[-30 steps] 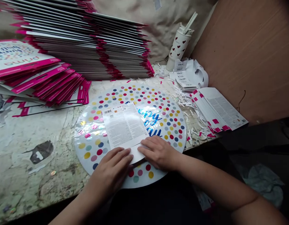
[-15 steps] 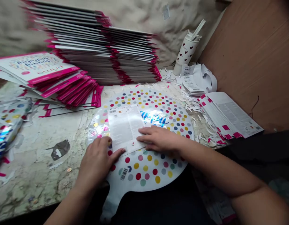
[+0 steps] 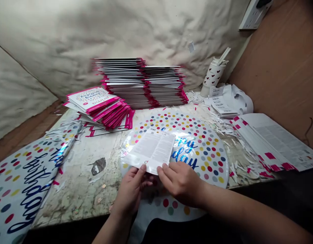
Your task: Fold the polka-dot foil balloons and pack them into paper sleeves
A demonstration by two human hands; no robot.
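The left hand point(image 3: 131, 191) and the right hand point(image 3: 180, 181) are both closed in a pinch on the lower edge of a white printed paper sheet point(image 3: 151, 150), with the thumbs on top of the paper and the fingers curled under it. The sheet lies over the middle of a round silver foil balloon point(image 3: 204, 159) printed with multicoloured polka dots and blue script, and its left part covers some of the lettering. The balloon lies flat on a worn, stained workbench point(image 3: 92, 193), with its lower edge and neck running past the bench edge below the hands. A second polka-dot foil balloon point(image 3: 24, 189) lies to the left, at an angle, partly over the bench edge. Behind the work are two tall stacks of flat packets with magenta edges point(image 3: 143, 84), and a looser pile of magenta-and-white packets point(image 3: 97, 106) stands just left of them. On the right are a fanned stack of printed sheets with magenta tabs point(image 3: 270, 142), curled white barcode label strips point(image 3: 228, 101), scattered white paper trimmings point(image 3: 217, 127), and a white heart-patterned tumbler with a straw point(image 3: 213, 76).
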